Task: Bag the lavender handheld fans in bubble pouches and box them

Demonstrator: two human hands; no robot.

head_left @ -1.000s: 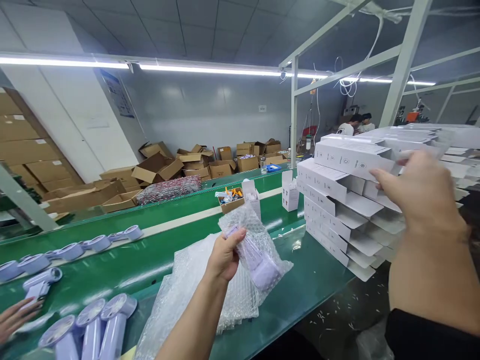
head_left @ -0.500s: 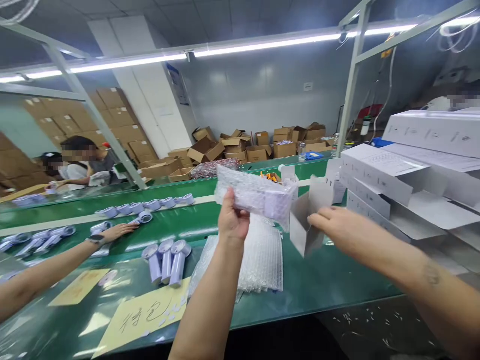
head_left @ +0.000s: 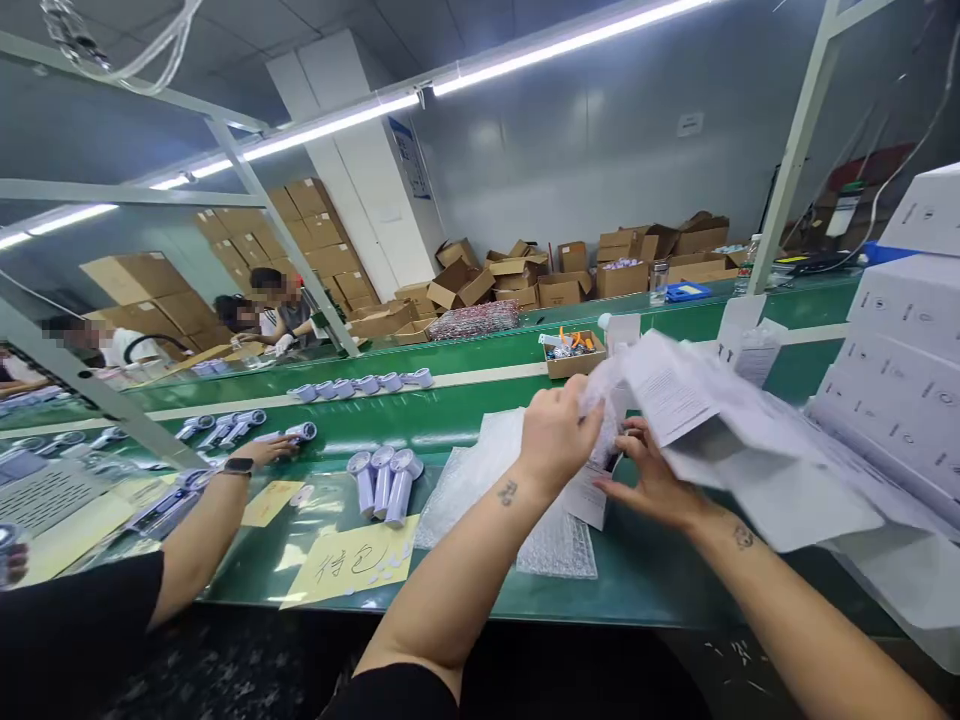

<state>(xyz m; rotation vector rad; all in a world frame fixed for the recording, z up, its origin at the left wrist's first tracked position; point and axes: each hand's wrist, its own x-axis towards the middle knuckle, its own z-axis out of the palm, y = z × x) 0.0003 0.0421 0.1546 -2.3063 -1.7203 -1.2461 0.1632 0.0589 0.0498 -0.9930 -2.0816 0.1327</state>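
Note:
My left hand (head_left: 559, 432) is closed on a bubble-wrapped lilac fan (head_left: 606, 393), whose end is at the open mouth of a long white carton (head_left: 679, 400). My right hand (head_left: 654, 482) grips that carton from below, near its open flap. The carton is motion-blurred and stretches to the right over the table edge. Most of the wrapped fan is hidden by my hand and the carton. Under my hands lies a pile of bubble-wrap bags (head_left: 487, 480) on the green bench (head_left: 645, 575).
Three lilac fans (head_left: 384, 482) lie left of the bubble wrap, above a yellow paper note (head_left: 352, 565). A co-worker's arm (head_left: 214, 510) reaches to more fans at the left. White cartons (head_left: 904, 380) are stacked at the right. A small parts box (head_left: 571, 352) sits on the conveyor.
My view swung left and down. My right hand brought a white carton from the stack to the wrapped fan, and both hands now meet at the carton's open end.

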